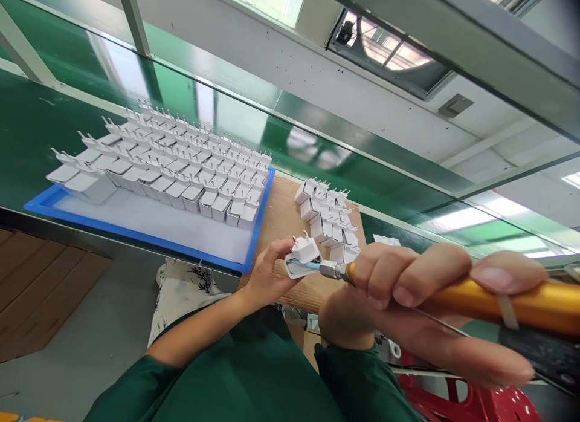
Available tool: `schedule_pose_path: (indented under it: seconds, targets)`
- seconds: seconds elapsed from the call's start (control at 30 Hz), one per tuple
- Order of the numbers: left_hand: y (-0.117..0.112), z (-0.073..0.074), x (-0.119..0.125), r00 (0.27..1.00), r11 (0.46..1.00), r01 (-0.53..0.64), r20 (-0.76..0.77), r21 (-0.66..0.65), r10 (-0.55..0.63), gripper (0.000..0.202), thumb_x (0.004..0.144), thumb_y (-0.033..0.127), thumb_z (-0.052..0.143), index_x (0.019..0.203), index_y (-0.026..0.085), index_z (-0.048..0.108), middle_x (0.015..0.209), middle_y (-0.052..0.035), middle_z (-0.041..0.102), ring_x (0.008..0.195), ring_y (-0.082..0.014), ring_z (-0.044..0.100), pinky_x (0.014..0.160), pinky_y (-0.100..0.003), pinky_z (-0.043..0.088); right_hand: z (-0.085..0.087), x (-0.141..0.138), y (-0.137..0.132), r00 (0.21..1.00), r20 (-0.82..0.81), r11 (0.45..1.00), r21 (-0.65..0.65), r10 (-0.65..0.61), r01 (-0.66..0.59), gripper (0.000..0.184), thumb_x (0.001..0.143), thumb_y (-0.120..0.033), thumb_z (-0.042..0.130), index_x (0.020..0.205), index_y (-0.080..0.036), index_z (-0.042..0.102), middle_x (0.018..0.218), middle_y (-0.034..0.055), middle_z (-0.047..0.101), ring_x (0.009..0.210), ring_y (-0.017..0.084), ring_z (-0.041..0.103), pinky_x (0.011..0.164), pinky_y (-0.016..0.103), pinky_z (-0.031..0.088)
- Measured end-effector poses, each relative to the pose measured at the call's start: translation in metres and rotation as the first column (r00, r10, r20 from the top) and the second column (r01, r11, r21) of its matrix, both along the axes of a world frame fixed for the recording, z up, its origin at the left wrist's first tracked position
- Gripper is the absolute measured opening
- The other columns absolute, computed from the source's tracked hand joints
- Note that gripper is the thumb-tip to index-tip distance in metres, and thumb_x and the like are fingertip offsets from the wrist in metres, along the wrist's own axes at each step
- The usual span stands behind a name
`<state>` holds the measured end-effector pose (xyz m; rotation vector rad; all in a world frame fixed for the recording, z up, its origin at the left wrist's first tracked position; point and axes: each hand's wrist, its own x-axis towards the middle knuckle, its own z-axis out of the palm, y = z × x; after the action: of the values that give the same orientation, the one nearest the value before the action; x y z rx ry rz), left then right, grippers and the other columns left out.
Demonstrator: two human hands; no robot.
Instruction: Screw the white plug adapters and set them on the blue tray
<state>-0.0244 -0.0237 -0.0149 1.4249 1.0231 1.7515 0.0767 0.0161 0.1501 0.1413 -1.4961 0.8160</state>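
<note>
My left hand [270, 275] pinches a white plug charger housing [304, 253], its two pins pointing up and its open side turned toward my right. In the closed grip of my right hand [421, 295] lies a gold dispensing gun [453, 298] with a steel collar and a thin pale blue tip. That tip reaches into the opening of the housing; whether it touches the inside cannot be seen. Just beyond my hands, several similar white chargers [324, 219] stand in rows on a wooden board [283, 213].
On the left, a blue-rimmed tray [149, 239] carries many rows of white chargers, pins up. A green worktop [27, 162] runs beneath a metal frame [134, 20]. Cardboard [43, 289] lies on the floor at left; a red stool [480, 401] stands at lower right.
</note>
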Motion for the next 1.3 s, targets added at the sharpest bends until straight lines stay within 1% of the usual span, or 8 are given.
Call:
schedule_pose_path:
  seconds: [0.23, 0.47, 0.77, 0.93, 1.0, 1.1, 1.17, 1.3]
  targets:
    - [-0.002, 0.002, 0.000, 0.995, 0.996, 0.077, 0.069, -0.039, -0.074, 0.052, 0.082, 0.034, 0.081, 0.125, 0.024, 0.053, 0.124, -0.0113, 0.070, 0.111, -0.0251, 0.073, 0.097, -0.038, 0.059, -0.003, -0.005, -0.002, 0.998, -0.054, 1.000, 0.014, -0.013, 0.014, 0.034, 0.083, -0.041, 0.074, 0.104, -0.022, 0.056, 0.068, -0.0107, 0.052, 0.033, 0.000, 0.037, 0.026, 0.015, 0.036]
    - [-0.005, 0.009, -0.001, 0.999, 0.998, 0.038, 0.028, -0.058, -0.036, 0.050, 0.083, 0.038, 0.080, 0.124, 0.024, 0.056, 0.121, -0.0090, 0.072, 0.103, -0.0223, 0.074, 0.088, -0.033, 0.060, -0.006, 0.008, 0.002, 0.996, 0.048, 0.997, 0.001, -0.076, 0.076, 0.041, 0.078, -0.052, 0.077, 0.104, -0.029, 0.055, 0.063, -0.0122, 0.052, 0.031, 0.003, 0.035, 0.028, 0.020, 0.036]
    - [-0.008, 0.008, -0.002, 0.998, 0.994, 0.051, 0.026, -0.093, -0.049, 0.051, 0.083, 0.037, 0.080, 0.125, 0.023, 0.055, 0.121, -0.0103, 0.071, 0.102, -0.0219, 0.074, 0.089, -0.033, 0.060, -0.001, 0.000, -0.003, 1.000, -0.019, 0.998, -0.066, -0.024, 0.022, 0.029, 0.086, -0.045, 0.072, 0.093, -0.027, 0.051, 0.066, -0.0102, 0.053, 0.031, 0.002, 0.035, 0.028, 0.021, 0.032]
    - [-0.009, 0.012, -0.003, 0.998, 0.992, 0.064, 0.029, -0.107, -0.061, 0.047, 0.083, 0.034, 0.079, 0.122, 0.023, 0.055, 0.117, -0.0086, 0.072, 0.100, -0.0211, 0.074, 0.085, -0.031, 0.059, -0.001, -0.001, -0.005, 0.986, -0.011, 0.984, -0.069, -0.164, 0.163, 0.035, 0.083, -0.053, 0.073, 0.102, -0.026, 0.060, 0.062, -0.0116, 0.049, 0.030, 0.003, 0.035, 0.025, 0.021, 0.032]
    - [-0.009, 0.015, -0.005, 0.997, 0.990, 0.075, 0.031, -0.121, -0.072, 0.046, 0.084, 0.033, 0.079, 0.122, 0.024, 0.054, 0.117, -0.0083, 0.072, 0.101, -0.0215, 0.074, 0.081, -0.029, 0.059, -0.002, 0.001, -0.003, 0.984, -0.032, 0.984, -0.051, -0.175, 0.173, 0.043, 0.082, -0.060, 0.071, 0.103, -0.023, 0.061, 0.062, -0.0110, 0.049, 0.029, 0.003, 0.034, 0.025, 0.022, 0.032]
    - [-0.008, 0.016, -0.008, 0.992, 0.973, 0.130, 0.031, -0.189, -0.126, 0.048, 0.085, 0.032, 0.077, 0.125, 0.025, 0.052, 0.114, -0.0073, 0.074, 0.098, -0.0206, 0.074, 0.077, -0.027, 0.058, -0.005, 0.008, 0.004, 0.992, -0.003, 0.992, 0.006, -0.126, 0.126, 0.060, 0.076, -0.078, 0.065, 0.105, -0.025, 0.060, 0.060, -0.0110, 0.045, 0.028, 0.004, 0.030, 0.025, 0.026, 0.029]
    - [-0.008, 0.014, -0.012, 0.984, 0.945, 0.176, 0.047, -0.274, -0.170, 0.050, 0.086, 0.033, 0.075, 0.127, 0.025, 0.048, 0.109, -0.0057, 0.076, 0.090, -0.0186, 0.074, 0.073, -0.027, 0.056, -0.009, 0.016, 0.009, 0.989, 0.062, 0.991, 0.006, -0.137, 0.137, 0.064, 0.072, -0.084, 0.063, 0.107, -0.030, 0.059, 0.057, -0.0114, 0.043, 0.029, 0.006, 0.028, 0.025, 0.027, 0.027]
    - [-0.009, 0.004, -0.020, 0.967, 0.898, 0.227, 0.197, -0.376, -0.162, 0.056, 0.084, 0.037, 0.077, 0.123, 0.025, 0.040, 0.108, -0.0064, 0.076, 0.087, -0.0182, 0.073, 0.071, -0.027, 0.054, -0.017, 0.030, 0.021, 0.977, 0.047, 0.978, 0.038, -0.208, 0.206, 0.057, 0.076, -0.075, 0.065, 0.110, -0.029, 0.064, 0.056, -0.0102, 0.044, 0.030, 0.007, 0.029, 0.024, 0.026, 0.026]
